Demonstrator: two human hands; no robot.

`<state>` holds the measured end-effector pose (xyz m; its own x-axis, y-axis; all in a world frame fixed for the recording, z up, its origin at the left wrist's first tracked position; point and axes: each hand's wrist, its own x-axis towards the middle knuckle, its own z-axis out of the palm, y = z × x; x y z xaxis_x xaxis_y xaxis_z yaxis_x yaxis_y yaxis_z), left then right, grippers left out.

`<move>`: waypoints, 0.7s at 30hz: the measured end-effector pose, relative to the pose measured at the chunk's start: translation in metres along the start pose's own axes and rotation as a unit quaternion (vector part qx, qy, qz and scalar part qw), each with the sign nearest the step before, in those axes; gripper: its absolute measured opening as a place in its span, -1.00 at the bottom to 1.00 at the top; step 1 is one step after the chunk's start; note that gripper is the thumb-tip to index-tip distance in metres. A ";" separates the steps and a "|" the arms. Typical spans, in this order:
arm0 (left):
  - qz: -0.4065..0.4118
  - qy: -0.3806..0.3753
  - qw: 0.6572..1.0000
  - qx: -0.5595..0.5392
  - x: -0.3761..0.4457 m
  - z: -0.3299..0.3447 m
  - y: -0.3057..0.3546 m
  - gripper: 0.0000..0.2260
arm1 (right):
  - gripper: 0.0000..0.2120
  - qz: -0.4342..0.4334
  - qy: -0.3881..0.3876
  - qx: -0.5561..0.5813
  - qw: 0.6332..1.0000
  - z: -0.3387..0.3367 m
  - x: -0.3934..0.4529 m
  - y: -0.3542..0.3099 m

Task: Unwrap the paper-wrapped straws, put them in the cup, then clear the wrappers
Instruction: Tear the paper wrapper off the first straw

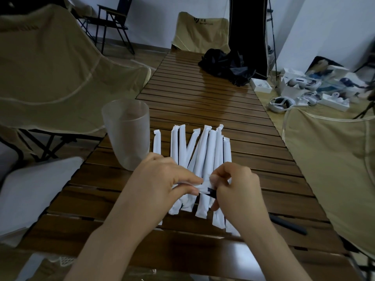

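1. While our two hands are meeting over the near end of the brown slatted wooden table (203, 102), we are working on one white paper-wrapped straw (199, 188), which is lying crosswise between them just above the row of other straws.
2. Our left hand (162, 179) is pinching the wrapped part of that straw, thumb and forefinger curling round the white paper.
3. Our right hand (237, 187) is pinching the straw's other end, fingers curling in, where a dark tip (212, 193) is showing out of the torn paper.
4. Beneath and beyond our hands, the remaining white paper-wrapped straws (203, 151) are lying side by side on the table, running lengthwise away from us, some crossing and touching one another.
5. Standing upright just left of those straws, the frosted translucent plastic cup (126, 134) is resting on the table; we cannot tell whether anything is inside it.
6. Right of our right forearm, a dark slim stick-like object (288, 224) is lying on the table.
7. At the far end of the table, a crumpled black fabric bundle (225, 65) is sitting near a beige folding chair (200, 31).
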<state>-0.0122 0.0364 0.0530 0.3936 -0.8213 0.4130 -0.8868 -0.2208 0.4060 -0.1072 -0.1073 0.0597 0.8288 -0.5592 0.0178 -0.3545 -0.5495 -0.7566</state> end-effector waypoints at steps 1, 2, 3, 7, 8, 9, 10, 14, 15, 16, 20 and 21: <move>0.016 0.004 1.000 -0.007 0.000 0.001 -0.001 -0.80 | -0.81 -0.009 -0.006 -0.002 1.000 -0.002 0.001 0.000; 0.009 0.005 1.000 -0.013 -0.003 0.001 -0.001 -0.80 | -0.81 -0.024 -0.013 -0.007 1.000 -0.003 0.003 0.000; -0.021 0.009 0.999 -0.028 -0.006 -0.001 0.001 -0.79 | -0.80 -0.040 -0.019 -0.015 0.999 -0.005 0.004 0.000; -0.137 0.001 0.988 -0.073 -0.016 0.003 0.000 -0.44 | -0.71 -0.107 -0.024 -0.066 0.992 -0.007 0.007 0.001; -0.136 -0.010 0.989 -0.065 -0.016 0.004 0.000 -0.40 | -0.71 -0.120 -0.025 -0.072 0.990 -0.007 0.007 0.000; -0.137 -0.017 0.989 -0.060 -0.016 0.004 0.000 -0.43 | -0.73 -0.129 -0.025 -0.078 0.988 -0.006 0.007 0.000; -0.135 -0.017 0.989 -0.049 -0.016 0.002 0.001 -0.50 | -0.76 -0.136 -0.021 -0.083 0.987 -0.006 0.007 -0.001; -0.121 0.002 0.991 -0.057 -0.014 0.002 0.000 -0.62 | -0.78 -0.131 0.011 -0.077 0.988 -0.006 0.007 0.001; -0.120 0.004 0.991 -0.057 -0.012 0.001 0.001 -0.64 | -0.78 -0.125 0.018 -0.072 0.989 -0.007 0.007 0.001; -0.122 0.007 0.991 -0.053 -0.011 0.000 0.003 -0.67 | -0.79 -0.121 0.023 -0.067 0.990 -0.007 0.007 0.001; -0.147 -0.007 0.987 -0.058 -0.014 0.001 0.009 -0.69 | -0.82 -0.124 0.037 -0.067 0.989 -0.008 0.007 0.001; -0.153 -0.019 0.986 -0.056 -0.016 0.000 0.010 -0.66 | -0.82 -0.130 0.038 -0.068 0.988 -0.008 0.007 0.001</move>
<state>-0.0274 0.0470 0.0506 0.6272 -0.7450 0.2273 -0.6951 -0.4038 0.5948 -0.1056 -0.1169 0.0642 0.8660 -0.4311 0.2531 -0.1940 -0.7564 -0.6247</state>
